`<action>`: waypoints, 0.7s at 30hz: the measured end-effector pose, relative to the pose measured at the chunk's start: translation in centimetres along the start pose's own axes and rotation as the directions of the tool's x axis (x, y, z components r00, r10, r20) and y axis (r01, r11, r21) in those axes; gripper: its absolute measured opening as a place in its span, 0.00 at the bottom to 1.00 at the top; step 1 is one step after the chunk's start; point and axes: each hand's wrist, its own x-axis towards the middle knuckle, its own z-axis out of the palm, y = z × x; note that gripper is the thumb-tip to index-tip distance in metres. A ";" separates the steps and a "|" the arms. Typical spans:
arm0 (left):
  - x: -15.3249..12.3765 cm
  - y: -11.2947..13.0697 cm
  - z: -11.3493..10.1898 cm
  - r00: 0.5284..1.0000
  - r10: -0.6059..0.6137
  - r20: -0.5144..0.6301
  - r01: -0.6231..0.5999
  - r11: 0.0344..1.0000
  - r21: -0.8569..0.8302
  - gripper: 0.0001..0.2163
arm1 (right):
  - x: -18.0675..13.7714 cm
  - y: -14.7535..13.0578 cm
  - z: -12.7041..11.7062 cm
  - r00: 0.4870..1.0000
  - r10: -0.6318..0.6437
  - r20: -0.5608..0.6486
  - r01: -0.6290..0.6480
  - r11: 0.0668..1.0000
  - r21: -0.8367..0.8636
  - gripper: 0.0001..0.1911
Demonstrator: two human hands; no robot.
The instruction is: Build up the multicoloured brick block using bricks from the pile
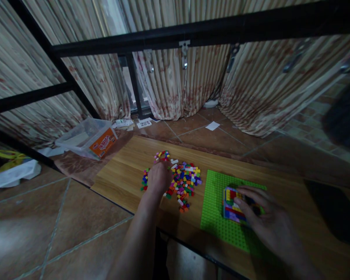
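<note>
Small toy building bricks [186, 177] in many colours lie in a loose pile on a wooden table. My left hand [160, 177] reaches down into this pile, its back towards me. Its fingertips are hidden, so whether it holds a brick does not show. To the right, a green studded baseplate [218, 198] carries a low, rectangular multicoloured brick build [231, 212]. My right hand [265, 214] is closed around the build's right side, thumb and fingers bent over its top. Part of the build is covered by that hand.
The wooden table [119, 167] runs across the view. A dark flat object [335, 210] lies at its right end. On the tiled floor behind stand a clear plastic box [87, 136] with an orange label and some papers [144, 123]. Striped curtains [175, 85] hang beyond a black metal bar [163, 37].
</note>
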 end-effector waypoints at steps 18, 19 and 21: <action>0.5 -0.1 1.3 0.967 0.198 0.160 -0.058 0.783 -0.619 0.09 | 0.1 -0.2 0.0 0.991 -0.091 -0.099 0.090 0.996 -0.015 0.12; 0.4 0.0 1.4 0.961 0.224 0.164 -0.064 0.752 -0.656 0.09 | 0.1 -0.4 0.0 0.990 -0.096 -0.103 0.095 0.995 -0.015 0.12; 0.2 0.5 1.2 0.944 0.272 0.186 -0.059 0.694 -0.718 0.09 | 0.2 -0.6 0.1 0.988 -0.103 -0.112 0.103 0.995 -0.011 0.11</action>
